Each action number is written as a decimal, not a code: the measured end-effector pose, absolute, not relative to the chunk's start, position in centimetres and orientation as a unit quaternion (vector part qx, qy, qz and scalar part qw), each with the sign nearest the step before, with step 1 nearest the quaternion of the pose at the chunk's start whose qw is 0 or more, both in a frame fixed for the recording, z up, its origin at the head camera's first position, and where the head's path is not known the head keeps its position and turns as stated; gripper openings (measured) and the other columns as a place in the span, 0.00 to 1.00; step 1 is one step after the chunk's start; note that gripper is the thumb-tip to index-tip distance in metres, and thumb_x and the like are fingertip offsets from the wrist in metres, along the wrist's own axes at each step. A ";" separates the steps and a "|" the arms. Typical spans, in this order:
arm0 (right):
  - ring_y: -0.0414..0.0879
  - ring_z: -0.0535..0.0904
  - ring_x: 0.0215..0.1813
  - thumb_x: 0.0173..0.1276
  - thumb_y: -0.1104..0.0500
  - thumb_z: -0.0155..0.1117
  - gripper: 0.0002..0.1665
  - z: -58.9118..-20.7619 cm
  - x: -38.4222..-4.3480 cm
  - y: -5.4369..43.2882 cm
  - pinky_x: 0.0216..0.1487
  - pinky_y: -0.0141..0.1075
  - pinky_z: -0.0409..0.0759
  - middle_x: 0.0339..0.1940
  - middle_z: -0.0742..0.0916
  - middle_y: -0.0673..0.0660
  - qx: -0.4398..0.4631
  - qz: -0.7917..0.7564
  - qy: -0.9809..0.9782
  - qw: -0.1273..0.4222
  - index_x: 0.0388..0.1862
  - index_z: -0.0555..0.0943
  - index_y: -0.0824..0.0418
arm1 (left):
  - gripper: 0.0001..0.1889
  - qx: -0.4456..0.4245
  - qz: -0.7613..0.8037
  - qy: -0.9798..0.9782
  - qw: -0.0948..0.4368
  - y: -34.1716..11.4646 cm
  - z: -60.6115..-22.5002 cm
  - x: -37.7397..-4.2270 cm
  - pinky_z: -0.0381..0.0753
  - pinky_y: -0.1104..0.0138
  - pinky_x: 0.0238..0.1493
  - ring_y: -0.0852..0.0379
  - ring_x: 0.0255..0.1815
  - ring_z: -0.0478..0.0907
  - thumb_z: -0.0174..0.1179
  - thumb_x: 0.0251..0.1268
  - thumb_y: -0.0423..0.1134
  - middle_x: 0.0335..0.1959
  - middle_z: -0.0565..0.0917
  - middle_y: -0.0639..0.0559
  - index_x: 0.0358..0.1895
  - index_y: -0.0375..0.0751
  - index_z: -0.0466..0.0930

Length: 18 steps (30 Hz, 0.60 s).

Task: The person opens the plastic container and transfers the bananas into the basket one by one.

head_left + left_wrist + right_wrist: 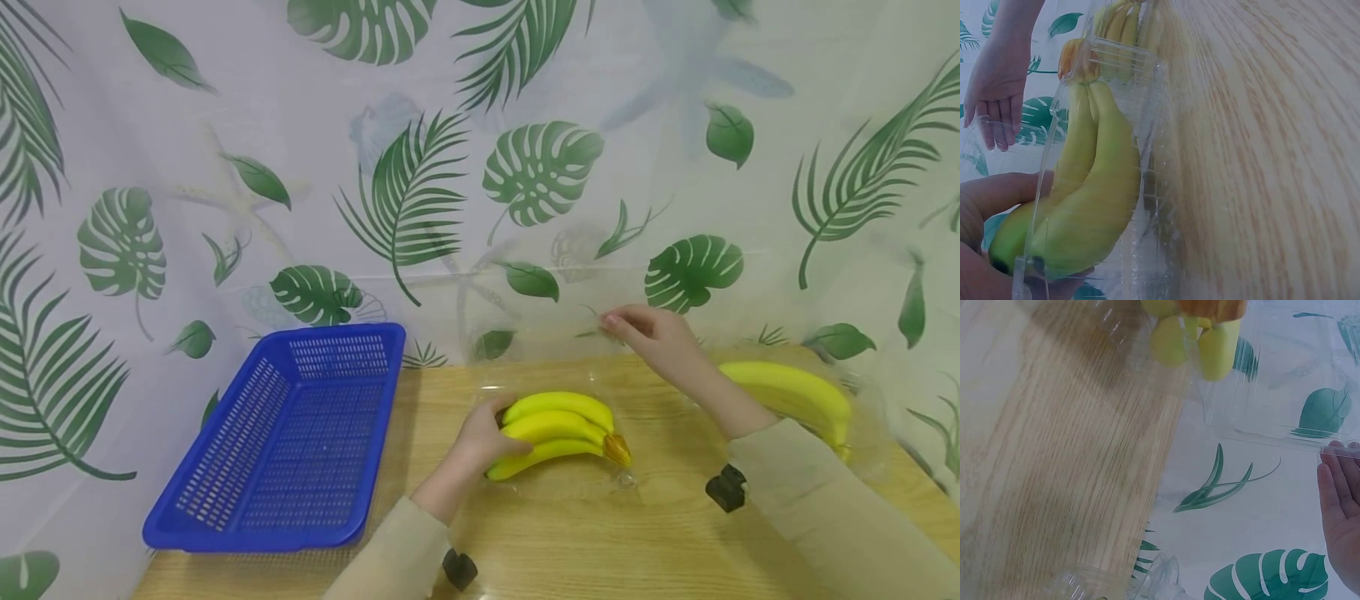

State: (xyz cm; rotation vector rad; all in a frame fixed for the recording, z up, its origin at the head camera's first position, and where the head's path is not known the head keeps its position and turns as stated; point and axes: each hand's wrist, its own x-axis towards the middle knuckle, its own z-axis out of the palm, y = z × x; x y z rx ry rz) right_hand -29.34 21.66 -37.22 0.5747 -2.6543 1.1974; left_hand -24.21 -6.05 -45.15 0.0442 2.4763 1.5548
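A yellow bunch of bananas [558,425] with a brown stem end lies in a clear plastic clamshell box [1163,125] on the table. My left hand [480,437] grips the bunch at its tips, thumb on one side and fingers on the other. The box's clear lid [1272,394] stands raised toward the back. At the lid's edge is my right hand [645,329], whose fingers [1335,487] look straight in the right wrist view and overlap the plastic. Its thumb is hidden there.
A blue slotted plastic basket [300,442] stands on the left of the wooden table [555,550]. More bananas [795,392] in clear plastic lie at the right, partly behind my right forearm. A leaf-print sheet [420,75] hangs along the table's back edge.
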 end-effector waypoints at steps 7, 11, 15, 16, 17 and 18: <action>0.60 0.87 0.58 0.87 0.50 0.54 0.23 -37.2 -29.4 21.7 0.56 0.31 0.83 0.57 0.91 0.65 0.195 0.403 -0.890 0.085 0.63 0.85 0.65 | 0.40 0.014 0.547 0.833 0.085 -6.0 -44.9 -24.1 0.74 0.49 0.80 0.39 0.75 0.74 0.76 0.59 0.25 0.75 0.76 0.38 0.76 0.34 0.71; 0.60 0.87 0.58 0.87 0.50 0.54 0.23 -37.3 -29.4 21.7 0.52 0.21 0.79 0.57 0.91 0.65 0.196 0.404 -0.890 0.083 0.63 0.85 0.65 | 0.39 0.008 0.559 0.826 0.074 -6.0 -44.6 -24.2 0.75 0.50 0.80 0.39 0.75 0.74 0.76 0.58 0.25 0.74 0.77 0.38 0.75 0.34 0.73; 0.61 0.87 0.58 0.87 0.50 0.54 0.23 -37.3 -29.4 21.7 0.51 0.20 0.79 0.57 0.91 0.65 0.194 0.405 -0.890 0.081 0.63 0.85 0.65 | 0.38 0.002 0.569 0.819 0.066 -5.9 -44.4 -24.2 0.75 0.50 0.79 0.39 0.75 0.74 0.76 0.57 0.24 0.74 0.77 0.37 0.74 0.34 0.75; 0.61 0.87 0.58 0.87 0.50 0.54 0.24 -37.4 -29.4 21.8 0.51 0.20 0.80 0.57 0.91 0.65 0.196 0.405 -0.890 0.082 0.63 0.85 0.66 | 0.38 0.000 0.572 0.818 0.066 -5.9 -44.4 -24.3 0.75 0.50 0.80 0.39 0.75 0.74 0.76 0.57 0.23 0.74 0.77 0.38 0.74 0.34 0.75; 0.61 0.87 0.58 0.87 0.50 0.54 0.24 -37.3 -29.4 21.8 0.51 0.21 0.80 0.57 0.91 0.65 0.197 0.404 -0.889 0.082 0.63 0.85 0.66 | 0.38 -0.001 0.574 0.816 0.064 -5.9 -44.4 -24.3 0.75 0.51 0.79 0.39 0.75 0.74 0.76 0.56 0.23 0.74 0.78 0.38 0.74 0.34 0.75; 0.61 0.87 0.58 0.87 0.50 0.54 0.24 -37.3 -29.5 21.8 0.52 0.24 0.82 0.57 0.91 0.65 0.198 0.404 -0.889 0.082 0.63 0.84 0.66 | 0.38 -0.002 0.576 0.815 0.063 -5.9 -44.4 -24.3 0.75 0.51 0.79 0.39 0.75 0.74 0.76 0.56 0.23 0.74 0.78 0.38 0.73 0.34 0.75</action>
